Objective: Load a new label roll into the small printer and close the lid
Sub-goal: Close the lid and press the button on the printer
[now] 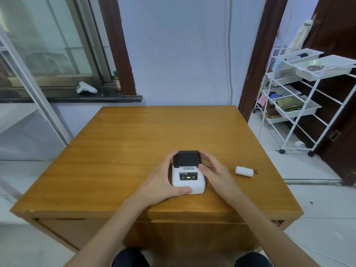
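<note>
A small white printer with a dark lid and a lit green light sits near the front middle of the wooden table. The lid lies down flat. My left hand wraps the printer's left side, thumb at its front corner. My right hand holds its right side, thumb resting on top near the lid's edge. A white label roll lies on its side on the table, to the right of my right hand and apart from it.
A white wire rack on wheels with trays stands to the right of the table. A white controller lies on the window sill at the back left. The table's front edge runs just below my wrists.
</note>
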